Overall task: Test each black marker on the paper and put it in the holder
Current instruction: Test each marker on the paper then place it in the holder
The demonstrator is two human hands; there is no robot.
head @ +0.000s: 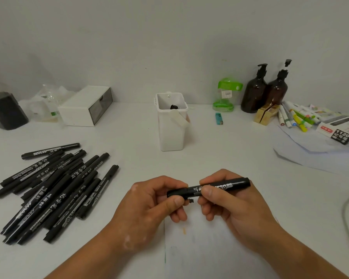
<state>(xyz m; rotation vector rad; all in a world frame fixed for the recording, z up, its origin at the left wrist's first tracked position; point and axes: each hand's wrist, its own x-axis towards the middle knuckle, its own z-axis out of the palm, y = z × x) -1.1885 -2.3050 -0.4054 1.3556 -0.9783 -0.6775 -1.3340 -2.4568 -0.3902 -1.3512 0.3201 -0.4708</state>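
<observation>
We held the black marker (210, 188) level between us: left hand (149, 210) pinching its cap end, right hand (236, 206) pinching the barrel. It appeared light, rigid, smooth; grip mid-barrel.

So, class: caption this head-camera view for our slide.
Both hands hold one black marker above paper, holder behind.

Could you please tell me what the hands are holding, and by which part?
One black marker: left hand pinches its cap end, right hand grips the barrel.
</observation>
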